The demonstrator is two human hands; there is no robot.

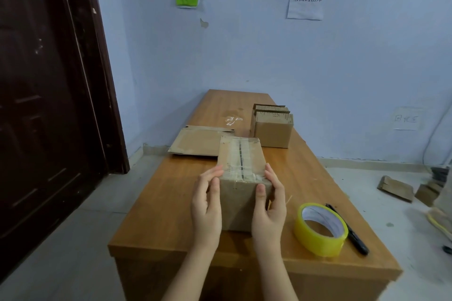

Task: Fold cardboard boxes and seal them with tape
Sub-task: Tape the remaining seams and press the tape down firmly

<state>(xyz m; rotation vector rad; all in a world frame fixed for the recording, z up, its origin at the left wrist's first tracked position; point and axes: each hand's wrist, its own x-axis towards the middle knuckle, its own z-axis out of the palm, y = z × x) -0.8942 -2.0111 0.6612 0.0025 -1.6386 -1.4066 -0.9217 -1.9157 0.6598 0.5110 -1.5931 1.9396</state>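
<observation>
You have bare desk [156, 215] at lower left of the frame, beside the taped box [242, 178]. To the lower right, the tape roll [320, 230] and pen [347, 230] stand in the way. Farther up, the flat cardboard [195, 142] at left and the box stack [272, 127] at right leave a lane between them.

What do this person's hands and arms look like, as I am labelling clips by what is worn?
The left hand and right hand are bare: no gloves, rings, watch or bracelets show. Both forearms are uncovered down to the frame's lower edge, with no sleeve in view. Fingernails look short and unpainted.
</observation>
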